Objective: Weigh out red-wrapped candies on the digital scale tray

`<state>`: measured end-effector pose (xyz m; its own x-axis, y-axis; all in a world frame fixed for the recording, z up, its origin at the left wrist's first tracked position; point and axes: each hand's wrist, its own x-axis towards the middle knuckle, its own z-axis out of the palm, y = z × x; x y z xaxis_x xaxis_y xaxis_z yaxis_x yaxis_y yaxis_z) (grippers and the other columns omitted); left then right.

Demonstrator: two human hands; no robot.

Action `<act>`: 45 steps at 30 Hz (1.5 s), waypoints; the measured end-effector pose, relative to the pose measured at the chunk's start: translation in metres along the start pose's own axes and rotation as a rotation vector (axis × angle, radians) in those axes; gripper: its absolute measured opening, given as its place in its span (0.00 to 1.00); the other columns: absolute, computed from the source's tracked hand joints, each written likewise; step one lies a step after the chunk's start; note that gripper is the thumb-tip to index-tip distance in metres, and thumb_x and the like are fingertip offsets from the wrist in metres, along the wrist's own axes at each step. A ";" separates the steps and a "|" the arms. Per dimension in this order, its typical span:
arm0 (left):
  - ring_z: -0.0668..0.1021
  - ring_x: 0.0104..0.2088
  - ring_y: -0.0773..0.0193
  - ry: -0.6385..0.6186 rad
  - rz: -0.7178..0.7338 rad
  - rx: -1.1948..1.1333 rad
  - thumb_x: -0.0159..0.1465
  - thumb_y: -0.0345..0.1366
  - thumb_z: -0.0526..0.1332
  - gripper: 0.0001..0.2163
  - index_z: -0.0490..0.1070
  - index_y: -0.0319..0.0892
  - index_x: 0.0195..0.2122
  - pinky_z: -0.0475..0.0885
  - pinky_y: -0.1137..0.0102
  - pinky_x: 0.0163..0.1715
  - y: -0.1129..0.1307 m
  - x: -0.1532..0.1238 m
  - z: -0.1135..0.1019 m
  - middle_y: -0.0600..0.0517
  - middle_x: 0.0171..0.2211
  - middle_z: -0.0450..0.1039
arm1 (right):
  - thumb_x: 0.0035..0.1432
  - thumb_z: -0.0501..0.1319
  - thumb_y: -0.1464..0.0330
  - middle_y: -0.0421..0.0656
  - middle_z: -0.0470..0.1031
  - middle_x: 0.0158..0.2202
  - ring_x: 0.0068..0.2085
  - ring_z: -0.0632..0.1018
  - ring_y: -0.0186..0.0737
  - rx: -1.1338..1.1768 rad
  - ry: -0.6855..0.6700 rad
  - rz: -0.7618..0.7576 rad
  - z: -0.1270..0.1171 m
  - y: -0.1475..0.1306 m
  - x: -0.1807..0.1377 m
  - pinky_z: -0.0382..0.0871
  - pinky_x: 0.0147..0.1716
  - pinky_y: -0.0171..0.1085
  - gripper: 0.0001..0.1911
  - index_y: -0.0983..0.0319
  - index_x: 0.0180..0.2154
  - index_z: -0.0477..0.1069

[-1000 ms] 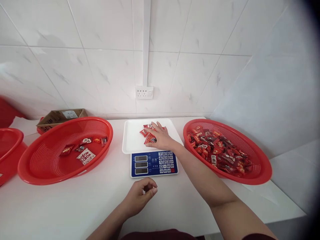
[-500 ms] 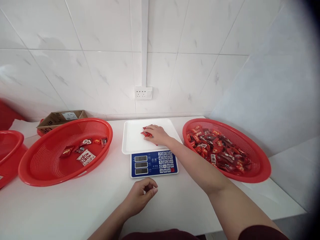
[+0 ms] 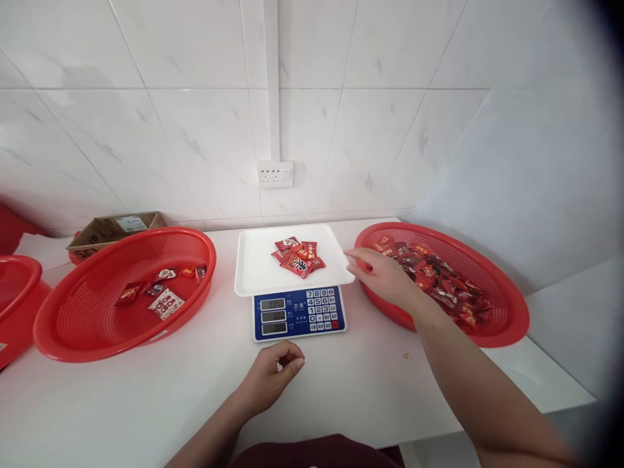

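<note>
A small heap of red candy packets (image 3: 298, 255) lies on the white tray (image 3: 258, 266) of a blue-faced electronic scale (image 3: 297, 312). My right hand (image 3: 383, 273) hovers between the tray's right edge and the right red basket (image 3: 507, 325), fingers stretched out, holding nothing. That basket holds many red wrapped candies (image 3: 439, 276). My left hand (image 3: 273, 377) rests on the white counter in front of the scale, fingers curled loosely with nothing visible in them.
A second red basket (image 3: 73, 325) at the left holds several candy packets (image 3: 163, 292). A third red basket (image 3: 14, 292) shows at the far left edge. A cardboard box (image 3: 112, 227) stands behind, by the tiled wall. A tiny crumb (image 3: 406, 355) lies on the counter.
My right hand has left the candies on the tray and drawn back to the right, toward the full basket. The left hand has stayed in place.
</note>
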<state>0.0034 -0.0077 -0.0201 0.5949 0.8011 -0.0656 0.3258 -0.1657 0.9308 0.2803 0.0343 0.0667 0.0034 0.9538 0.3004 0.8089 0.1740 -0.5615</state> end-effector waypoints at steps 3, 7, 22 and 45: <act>0.70 0.28 0.66 0.142 0.064 0.124 0.63 0.40 0.53 0.11 0.68 0.42 0.29 0.67 0.72 0.30 0.007 -0.003 -0.009 0.52 0.27 0.70 | 0.56 0.55 0.59 0.45 0.76 0.40 0.42 0.76 0.46 0.159 -0.055 0.094 0.008 0.001 -0.040 0.69 0.42 0.43 0.14 0.58 0.39 0.73; 0.74 0.39 0.60 0.601 0.162 0.495 0.64 0.40 0.52 0.10 0.70 0.42 0.38 0.68 0.68 0.42 0.017 -0.003 -0.050 0.47 0.36 0.73 | 0.57 0.55 0.58 0.42 0.76 0.31 0.34 0.76 0.41 0.411 -0.475 0.100 0.042 -0.011 -0.082 0.69 0.34 0.38 0.13 0.59 0.32 0.72; 0.78 0.36 0.50 0.359 -0.713 1.188 0.67 0.42 0.41 0.22 0.54 0.43 0.61 0.69 0.64 0.31 0.035 -0.048 -0.104 0.43 0.36 0.76 | 0.55 0.57 0.60 0.45 0.76 0.40 0.43 0.75 0.43 0.730 -0.848 0.100 0.100 -0.016 -0.106 0.69 0.44 0.42 0.15 0.60 0.42 0.72; 0.77 0.29 0.51 0.379 -0.928 1.262 0.63 0.30 0.43 0.26 0.45 0.40 0.64 0.69 0.60 0.29 0.076 -0.075 -0.117 0.43 0.28 0.75 | 0.56 0.55 0.65 0.44 0.75 0.44 0.43 0.74 0.41 0.571 -0.782 0.011 0.084 -0.023 -0.108 0.67 0.44 0.38 0.17 0.59 0.48 0.70</act>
<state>-0.1022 -0.0129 0.0972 -0.2874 0.9470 -0.1434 0.9331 0.2430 -0.2652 0.2117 -0.0519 -0.0174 -0.5495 0.8138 -0.1893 0.4031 0.0598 -0.9132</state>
